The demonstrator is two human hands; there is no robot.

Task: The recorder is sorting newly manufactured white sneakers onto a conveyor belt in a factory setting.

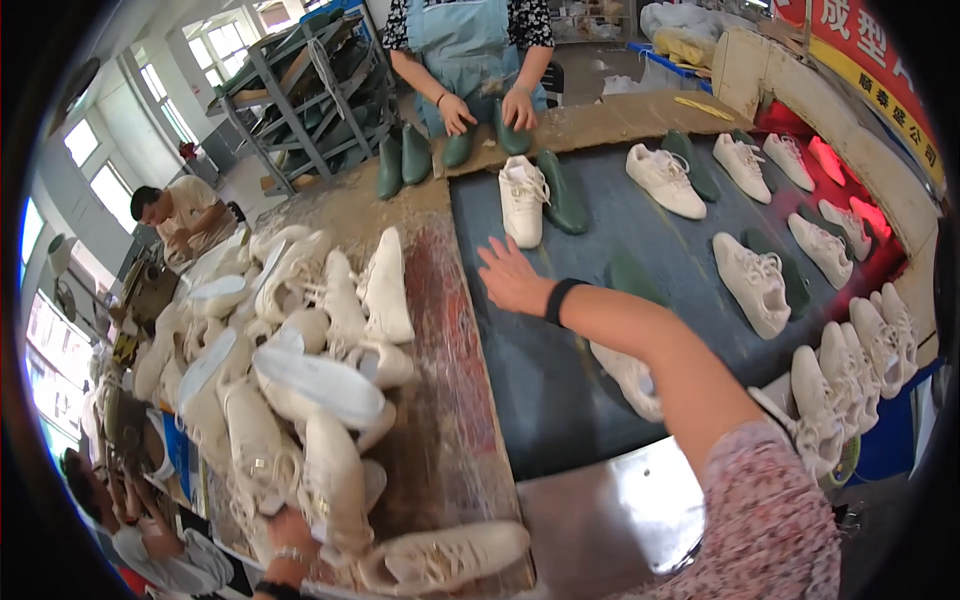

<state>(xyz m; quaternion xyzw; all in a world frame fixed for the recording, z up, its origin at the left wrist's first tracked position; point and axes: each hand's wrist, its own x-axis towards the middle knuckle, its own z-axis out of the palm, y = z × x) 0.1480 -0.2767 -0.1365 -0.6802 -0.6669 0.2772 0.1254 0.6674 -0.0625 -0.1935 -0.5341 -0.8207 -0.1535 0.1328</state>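
Observation:
My right hand [515, 280] is stretched over the dark conveyor belt [550, 380] with its fingers spread and nothing in them. Just beyond its fingertips stands a cream lace-up sneaker [520, 205], with a green shoe last [562, 195] alongside. At the lower left, my left hand [290, 540] is closed at the heel end of a cream sneaker [258, 440] in the heap; its fingertips are partly hidden. Another cream sneaker [450, 557] lies on its own to the right of that hand. My right forearm partly covers a further sneaker [625, 378] on the belt.
A heap of cream sneakers covers the worn wooden table [450, 400]. Across the belt, a co-worker's hands [487, 112] rest on green lasts. Sneakers and lasts lie in pairs towards a red-lit machine opening [880, 215]. Finished-looking sneakers [830, 395] stand in a row at right.

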